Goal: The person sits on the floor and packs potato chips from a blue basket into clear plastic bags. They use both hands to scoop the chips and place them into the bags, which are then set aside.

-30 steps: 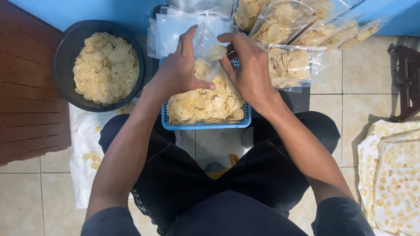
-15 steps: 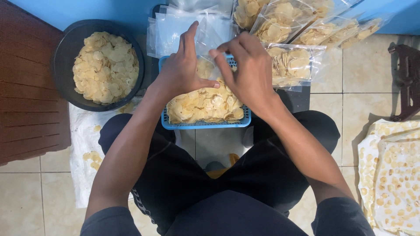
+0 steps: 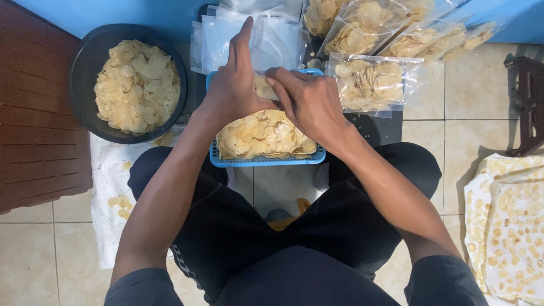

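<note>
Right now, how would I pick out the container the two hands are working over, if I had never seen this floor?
Start at the big black round bowl of pale chips at upper left, then look right, in front of the seated person's knees. There sits a blue plastic basket heaped with chips, under the left hand and right hand. It is the only rectangular, blue, slotted container; its neighbours are clear sealed bags.

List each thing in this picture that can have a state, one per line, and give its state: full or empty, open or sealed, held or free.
Blue basket: heaped with chips.
Black bowl: filled with chips, untouched.
Empty clear bags: stacked flat behind the basket.
Filled bags: packed with chips, lying in a pile; seals unclear.
Left hand: over the basket, grasping chips.
Right hand: over the basket, touching the same chips.
White cloth: spread on the floor, few chips on it.
</note>
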